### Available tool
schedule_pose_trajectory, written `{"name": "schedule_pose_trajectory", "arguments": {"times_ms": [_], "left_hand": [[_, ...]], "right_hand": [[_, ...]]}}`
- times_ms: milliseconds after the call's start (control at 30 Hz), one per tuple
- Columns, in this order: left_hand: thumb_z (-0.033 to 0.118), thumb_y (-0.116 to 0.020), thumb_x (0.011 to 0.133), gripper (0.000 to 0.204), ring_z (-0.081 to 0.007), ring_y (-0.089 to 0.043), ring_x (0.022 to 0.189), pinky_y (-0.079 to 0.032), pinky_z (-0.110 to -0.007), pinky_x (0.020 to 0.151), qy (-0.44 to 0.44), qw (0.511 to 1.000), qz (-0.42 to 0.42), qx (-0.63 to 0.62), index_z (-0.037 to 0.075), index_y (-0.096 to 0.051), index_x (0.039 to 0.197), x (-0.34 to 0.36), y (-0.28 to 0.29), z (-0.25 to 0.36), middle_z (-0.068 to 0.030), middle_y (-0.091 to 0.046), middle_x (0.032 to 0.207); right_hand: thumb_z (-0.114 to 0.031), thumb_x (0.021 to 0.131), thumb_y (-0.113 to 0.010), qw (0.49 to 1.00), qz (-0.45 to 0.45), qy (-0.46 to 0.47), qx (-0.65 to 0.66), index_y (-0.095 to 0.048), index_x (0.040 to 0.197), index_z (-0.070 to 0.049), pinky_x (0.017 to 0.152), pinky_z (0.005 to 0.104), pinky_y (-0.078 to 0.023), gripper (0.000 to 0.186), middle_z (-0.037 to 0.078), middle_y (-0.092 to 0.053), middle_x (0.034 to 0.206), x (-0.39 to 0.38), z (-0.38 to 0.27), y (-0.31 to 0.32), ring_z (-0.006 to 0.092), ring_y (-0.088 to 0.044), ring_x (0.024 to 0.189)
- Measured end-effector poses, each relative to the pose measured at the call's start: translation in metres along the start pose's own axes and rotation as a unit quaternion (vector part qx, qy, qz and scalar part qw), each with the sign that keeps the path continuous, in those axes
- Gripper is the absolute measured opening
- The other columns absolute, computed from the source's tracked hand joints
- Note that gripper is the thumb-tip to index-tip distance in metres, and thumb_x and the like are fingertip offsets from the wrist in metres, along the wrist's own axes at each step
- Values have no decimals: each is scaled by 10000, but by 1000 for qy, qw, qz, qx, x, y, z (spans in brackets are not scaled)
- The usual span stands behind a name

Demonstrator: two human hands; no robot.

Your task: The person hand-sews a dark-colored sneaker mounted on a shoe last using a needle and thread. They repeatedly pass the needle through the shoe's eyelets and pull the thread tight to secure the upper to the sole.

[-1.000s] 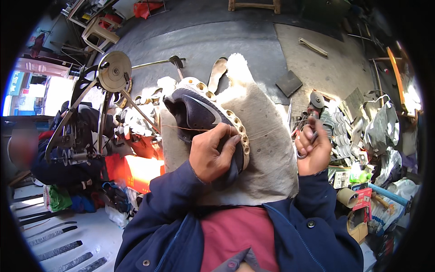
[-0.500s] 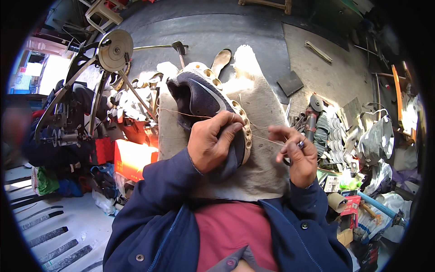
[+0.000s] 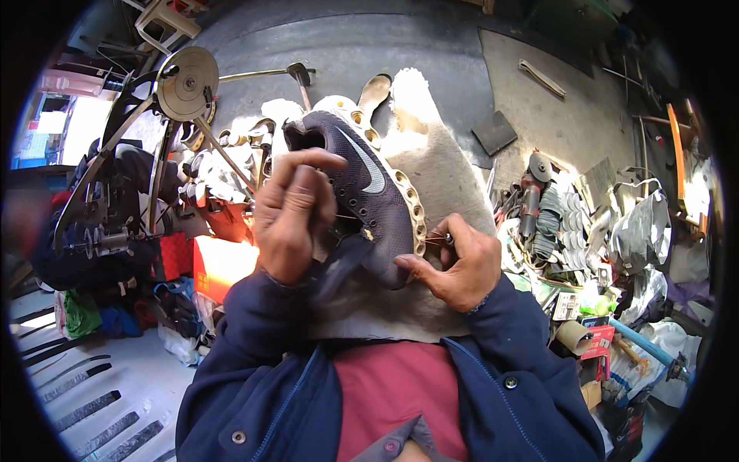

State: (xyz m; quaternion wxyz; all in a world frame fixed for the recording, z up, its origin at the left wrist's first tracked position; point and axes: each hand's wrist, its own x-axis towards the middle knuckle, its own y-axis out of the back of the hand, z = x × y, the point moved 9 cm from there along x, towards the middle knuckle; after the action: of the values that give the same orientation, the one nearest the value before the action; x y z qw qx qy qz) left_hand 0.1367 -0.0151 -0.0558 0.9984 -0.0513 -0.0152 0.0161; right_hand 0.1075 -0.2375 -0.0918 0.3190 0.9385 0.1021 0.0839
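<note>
A dark sneaker (image 3: pixel 369 181) with a pale side mark and a cream sole (image 3: pixel 416 212) full of round holes lies across my lap, toe toward me. My left hand (image 3: pixel 292 215), partly blurred, is raised over the shoe's left side with thumb and fingers pinched together. Between it and the shoe opening runs a short length of thin thread (image 3: pixel 348 218). My right hand (image 3: pixel 462 266) is closed beside the toe, thumb against the sole edge. Thread also shows between its fingers and the sole, near a small dark shiny thing (image 3: pixel 449 239) at the fingers.
A grey cloth (image 3: pixel 454 177) covers my lap under the shoe. To the left stands a hand-wheel machine (image 3: pixel 188 85) near an orange box (image 3: pixel 223 266). An angle grinder (image 3: pixel 533 196) and stacked parts lie at the right. An insole (image 3: pixel 375 92) rests beyond the shoe.
My left hand has let go of the shoe's toe end and moved left, uncovering the upper. My right hand has come in from the right to the sole edge.
</note>
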Motion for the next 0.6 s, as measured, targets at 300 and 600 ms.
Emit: {"name": "schedule_pose_trajectory", "arguments": {"times_ms": [300, 600], "left_hand": [[244, -454, 1110, 297, -66, -228, 496, -279, -258, 468, -96, 955, 176, -219, 16, -628, 1189, 48, 145, 26, 65, -252, 616], [278, -497, 1094, 290, -58, -186, 462, -227, -255, 445, 47, 951, 277, -130, 16, -580, 1189, 13, 218, -54, 86, -228, 585]], "right_hand": [[-361, 737, -924, 999, 16, 27, -3, -566, 717, -69, 462, 322, -445, 462, 79, -605, 588, 6, -9, -8, 194, -579, 474], [-329, 816, -810, 999, -42, 28, -2, -533, 682, -81, 491, 397, -474, 395, 92, -626, 614, 13, -2, -23, 291, -638, 541]]}}
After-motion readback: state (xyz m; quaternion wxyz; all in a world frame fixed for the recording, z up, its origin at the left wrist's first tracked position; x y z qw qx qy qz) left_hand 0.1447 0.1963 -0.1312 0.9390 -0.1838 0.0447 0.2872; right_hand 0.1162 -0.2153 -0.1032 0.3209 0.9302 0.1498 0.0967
